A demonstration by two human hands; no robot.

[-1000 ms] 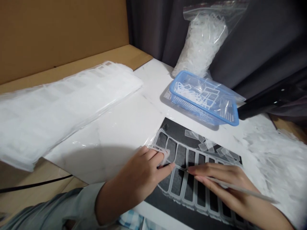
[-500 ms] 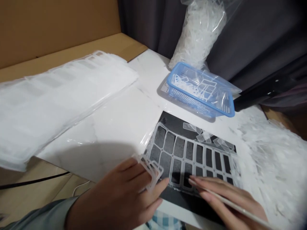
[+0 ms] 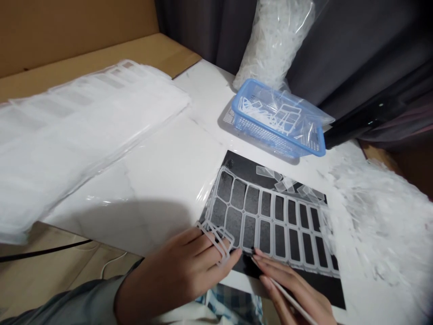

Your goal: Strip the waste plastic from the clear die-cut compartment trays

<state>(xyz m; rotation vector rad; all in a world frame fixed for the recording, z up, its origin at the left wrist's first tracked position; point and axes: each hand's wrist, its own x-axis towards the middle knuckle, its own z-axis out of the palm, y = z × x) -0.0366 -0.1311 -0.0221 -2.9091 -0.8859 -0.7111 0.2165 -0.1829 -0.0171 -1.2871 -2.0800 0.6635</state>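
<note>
Several small translucent plastic frames (image 3: 226, 234) are looped over the fingers of my left hand (image 3: 182, 266), and its index finger reaches to the lower edge of a clear sheet of rectangular frames (image 3: 257, 215). That sheet lies on a black mat (image 3: 324, 289), with dark openings in two rows. My right hand (image 3: 291, 284) pinches a thin, pale, stick-like tool (image 3: 287, 298); its tip is by the sheet's near edge, close to my left index finger. What kind of tool it is cannot be made out. Small clear rectangular pieces (image 3: 287, 184) lie along the mat's far side.
Behind the mat stands a blue basket (image 3: 270, 131) with white frames inside. A full clear bag (image 3: 274, 45) leans behind it. A stack of translucent sheets (image 3: 84, 135) covers the left of the white table (image 3: 158, 176); a heap of clear scraps (image 3: 389, 234) lies right.
My right hand has moved left along the sheet's near edge, closer to my left hand, uncovering more lower-row openings. My left hand still carries the frames. The view has shifted slightly.
</note>
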